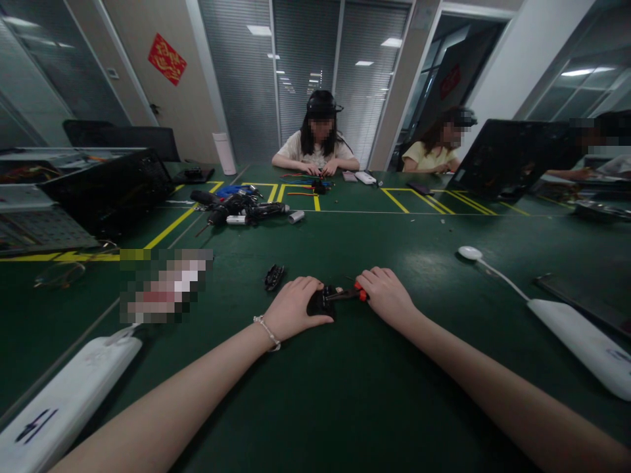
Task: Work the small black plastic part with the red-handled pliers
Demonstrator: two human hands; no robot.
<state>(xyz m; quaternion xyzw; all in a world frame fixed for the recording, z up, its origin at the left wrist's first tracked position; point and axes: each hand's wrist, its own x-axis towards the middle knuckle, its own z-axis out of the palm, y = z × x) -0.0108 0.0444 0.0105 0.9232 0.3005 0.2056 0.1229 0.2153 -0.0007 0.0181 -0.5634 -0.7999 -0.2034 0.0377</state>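
Observation:
My left hand (294,307), with a pale bracelet at the wrist, grips a small black part (319,305) against the green table (315,387). My right hand (387,293) is closed round the red handles of a pair of pliers (348,295). Their dark jaws point left and meet the black part's right side; whether they bite on it I cannot tell. A tiny light-coloured piece shows by the jaws, too small to name. Just left of my left hand, apart from it, lies another small black part (274,277) with a ridged surface.
Screwdriver-like tools and black and blue pieces lie in a pile (241,205) at back left. White power-bank-like blocks lie left (73,387) and right (576,341), the right one cabled to a white puck (470,253). Dark panels (111,197) stand at the sides. Other people sit beyond.

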